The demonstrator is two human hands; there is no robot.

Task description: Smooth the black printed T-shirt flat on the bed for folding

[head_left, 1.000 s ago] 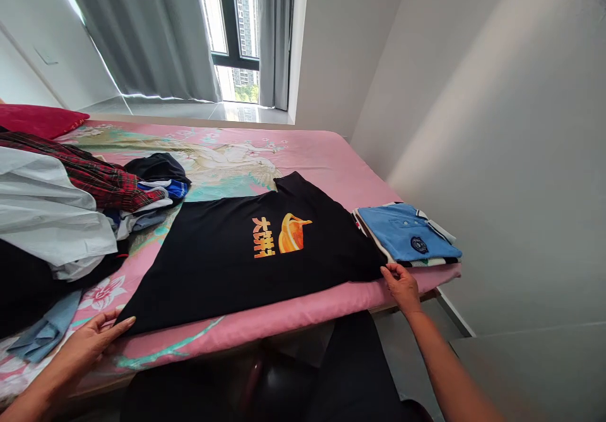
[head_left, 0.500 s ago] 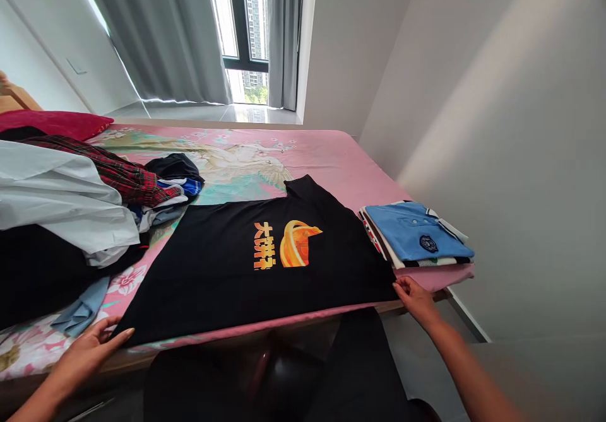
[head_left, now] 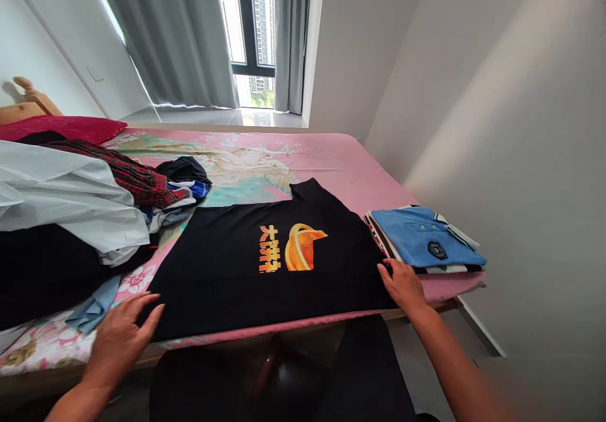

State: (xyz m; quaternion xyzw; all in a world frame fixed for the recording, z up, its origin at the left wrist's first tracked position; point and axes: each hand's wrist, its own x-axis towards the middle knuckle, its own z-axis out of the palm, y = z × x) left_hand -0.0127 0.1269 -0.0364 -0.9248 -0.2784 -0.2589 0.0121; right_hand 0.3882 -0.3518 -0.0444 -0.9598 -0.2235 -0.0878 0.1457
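While the black shirt [head_left: 265,264] lay spread flat across the near edge of the bed [head_left: 331,157], in the lower middle of the frame, both hands had come in onto it. The left hand [head_left: 120,337], which half a second earlier had only touched the lower left corner with its fingertips, now lay flat over that corner, fingers apart and gripping nothing. The right hand [head_left: 402,283] had slid up from the bed's edge onto the shirt's right end, palm down and fingers spread, close beside the folded stack [head_left: 426,242] topped by a blue polo at the right of the frame. The shirt itself had barely shifted; its orange print [head_left: 293,255] faced up near the frame's centre. By the look of it, the cloth was being pressed and smoothed flat rather than lifted. A loose heap of clothes [head_left: 71,220] filled the left of the frame, with a red pillow [head_left: 66,127] behind it, and grey curtains [head_left: 180,37] hung at the window along the top.
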